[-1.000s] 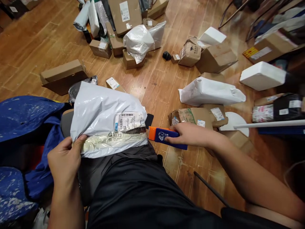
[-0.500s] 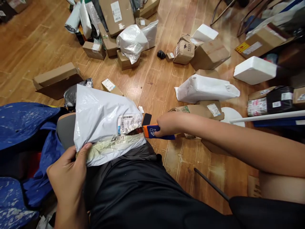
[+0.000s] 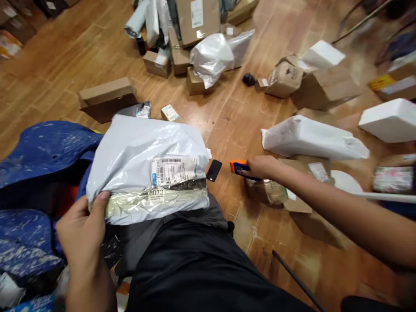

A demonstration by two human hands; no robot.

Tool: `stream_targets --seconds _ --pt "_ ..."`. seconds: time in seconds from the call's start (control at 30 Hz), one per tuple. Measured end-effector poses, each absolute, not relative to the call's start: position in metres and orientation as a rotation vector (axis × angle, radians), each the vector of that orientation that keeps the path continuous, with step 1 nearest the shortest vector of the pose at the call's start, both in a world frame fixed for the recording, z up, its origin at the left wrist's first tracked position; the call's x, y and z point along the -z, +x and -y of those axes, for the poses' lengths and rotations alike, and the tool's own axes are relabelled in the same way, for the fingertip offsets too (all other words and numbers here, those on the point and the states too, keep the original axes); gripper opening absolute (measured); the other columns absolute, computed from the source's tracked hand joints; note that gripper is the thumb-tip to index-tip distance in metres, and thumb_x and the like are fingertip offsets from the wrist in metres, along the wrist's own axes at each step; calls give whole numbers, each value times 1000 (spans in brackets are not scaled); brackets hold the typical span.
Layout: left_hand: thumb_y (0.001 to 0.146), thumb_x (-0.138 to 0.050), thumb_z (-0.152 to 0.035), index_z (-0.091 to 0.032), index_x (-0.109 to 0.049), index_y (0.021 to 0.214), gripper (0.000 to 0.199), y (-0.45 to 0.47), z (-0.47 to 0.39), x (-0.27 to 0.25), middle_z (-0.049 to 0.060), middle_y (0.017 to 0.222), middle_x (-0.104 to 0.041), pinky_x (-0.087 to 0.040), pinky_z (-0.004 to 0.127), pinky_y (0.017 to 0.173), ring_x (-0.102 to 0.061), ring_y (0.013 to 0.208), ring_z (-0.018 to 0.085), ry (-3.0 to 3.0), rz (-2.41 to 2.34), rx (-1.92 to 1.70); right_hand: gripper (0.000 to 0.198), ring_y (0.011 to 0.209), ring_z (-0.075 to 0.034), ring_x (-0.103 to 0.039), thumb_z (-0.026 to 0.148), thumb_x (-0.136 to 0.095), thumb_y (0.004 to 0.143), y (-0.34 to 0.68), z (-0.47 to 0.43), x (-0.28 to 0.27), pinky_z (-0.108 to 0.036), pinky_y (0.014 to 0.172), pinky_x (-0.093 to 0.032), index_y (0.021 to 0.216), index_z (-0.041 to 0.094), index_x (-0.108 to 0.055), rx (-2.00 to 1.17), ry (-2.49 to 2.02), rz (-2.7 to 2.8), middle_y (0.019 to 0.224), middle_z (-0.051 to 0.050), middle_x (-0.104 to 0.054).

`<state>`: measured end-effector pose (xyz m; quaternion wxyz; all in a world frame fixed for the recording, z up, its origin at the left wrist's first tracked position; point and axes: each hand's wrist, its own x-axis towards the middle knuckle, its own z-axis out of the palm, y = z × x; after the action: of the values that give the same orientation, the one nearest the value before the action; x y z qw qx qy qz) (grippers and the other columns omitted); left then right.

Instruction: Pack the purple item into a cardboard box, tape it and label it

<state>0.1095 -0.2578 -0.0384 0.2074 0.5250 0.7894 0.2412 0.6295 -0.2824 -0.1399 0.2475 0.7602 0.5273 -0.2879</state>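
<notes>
My left hand (image 3: 81,225) pinches the lower left corner of a white plastic mailing bag (image 3: 146,138), which lies tilted over my lap. On the bag are a printed barcode label (image 3: 172,171) and a yellowish clear tape strip (image 3: 156,197) marked with numbers. A dark band (image 3: 188,185) crosses the lower right of the label. To the right of the bag, apart from it, my right hand (image 3: 261,167) is closed around an orange-and-dark-blue hand tool (image 3: 238,167) with a white logo. Its exact kind cannot be made out. Between tool and bag, a black phone (image 3: 214,170) lies on the floor.
Cardboard boxes (image 3: 107,95) and wrapped parcels (image 3: 212,56) stand across the wooden floor. White packages (image 3: 312,136) lie at the right, near a white pole (image 3: 386,196). A blue sack (image 3: 48,147) sits at my left, and a dark rod (image 3: 297,279) is at lower right.
My right hand has drawn the tool away from the bag's right edge, out to the right. The dark band on the label now shows more fully. The view has shifted.
</notes>
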Motion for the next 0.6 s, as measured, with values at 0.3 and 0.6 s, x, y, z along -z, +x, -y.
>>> stream_targets --seconds 0.3,0.6 --pt "98 -67 -66 -25 -23 177 100 150 275 55 19 180 -29 -21 70 133 -23 166 48 2272 -2018 -807 58 121 -30 -71 55 -44 114 640 212 255 -33 89 -49 141 9 -66 820 2312 -1334 138 -23 -72" --pt "84 -77 -78 -30 -7 179 127 267 262 138 20 184 -10 2 72 135 0 171 45 2731 -1318 -329 56 112 -36 -74 45 -49 111 714 188 351 -45 95 -53 139 -2 -62 762 2592 -1025 123 -31 -73"
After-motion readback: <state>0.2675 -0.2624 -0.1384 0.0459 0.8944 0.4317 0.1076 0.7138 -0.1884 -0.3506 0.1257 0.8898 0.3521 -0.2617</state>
